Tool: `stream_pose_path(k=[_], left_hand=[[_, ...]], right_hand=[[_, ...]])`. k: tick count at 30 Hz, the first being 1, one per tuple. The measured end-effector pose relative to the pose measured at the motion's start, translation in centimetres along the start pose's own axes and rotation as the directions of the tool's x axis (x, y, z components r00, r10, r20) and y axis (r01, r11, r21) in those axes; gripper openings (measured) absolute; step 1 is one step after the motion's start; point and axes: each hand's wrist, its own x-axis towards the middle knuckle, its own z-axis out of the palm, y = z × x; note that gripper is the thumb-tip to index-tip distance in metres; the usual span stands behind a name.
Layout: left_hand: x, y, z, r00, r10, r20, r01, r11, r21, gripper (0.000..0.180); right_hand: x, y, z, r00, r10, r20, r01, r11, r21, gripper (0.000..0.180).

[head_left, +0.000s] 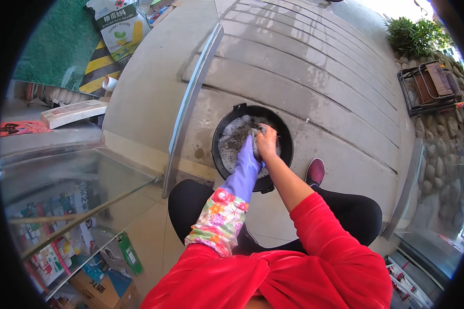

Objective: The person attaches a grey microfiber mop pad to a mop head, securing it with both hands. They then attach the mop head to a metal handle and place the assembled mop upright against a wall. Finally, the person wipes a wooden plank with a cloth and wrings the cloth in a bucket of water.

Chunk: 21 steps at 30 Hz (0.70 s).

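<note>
A round black basin (282,123) of foamy, murky water (233,135) stands on the floor between my feet. Over it, both hands meet on a wet grey bundle that looks like a cloth (256,148). My left hand (250,156) wears a purple rubber glove with a flowered cuff and closes round the bundle's near side. Bare, my right hand (266,140) presses on it from the right with bent fingers. Part of the bundle and the gloved fingertips are hidden.
Glass door panels (196,98) flank me. A glass case (77,206) with boxes stands left. Beyond the doorway lie wet grey slabs (314,67). A folded chair (430,87) and plant (416,36) are at the far right, a printed bag (121,31) at the far left.
</note>
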Motion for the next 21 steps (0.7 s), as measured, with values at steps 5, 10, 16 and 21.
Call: stream_pose_path(k=[5,10,16,21], left_hand=[[4.2,2.1,-9.1,0.857,0.275,0.436,-0.428,0.852,0.301,0.049],[-3.2,2.4,0.6,0.940,0.271,0.209,-0.325,0.896,0.302,0.043],[-3.8,2.0,1.7,0.956,0.275,0.105,-0.294,0.912,0.287,0.036],[1.4,4.4,-5.8,0.947,0.304,0.103,-0.320,0.916,0.242,0.033]], right_hand=[[-7.9,-3.3,2.1,0.949,0.043,0.311,-0.105,0.977,0.186,0.049],[-3.1,-0.6,1.6,0.913,0.221,0.343,-0.349,0.858,0.377,0.045],[-2.3,-3.7,-0.1,0.822,0.356,0.446,-0.568,0.581,0.584,0.050],[-7.4,-4.3,1.6,0.896,0.170,0.410,-0.307,0.905,0.295,0.055]])
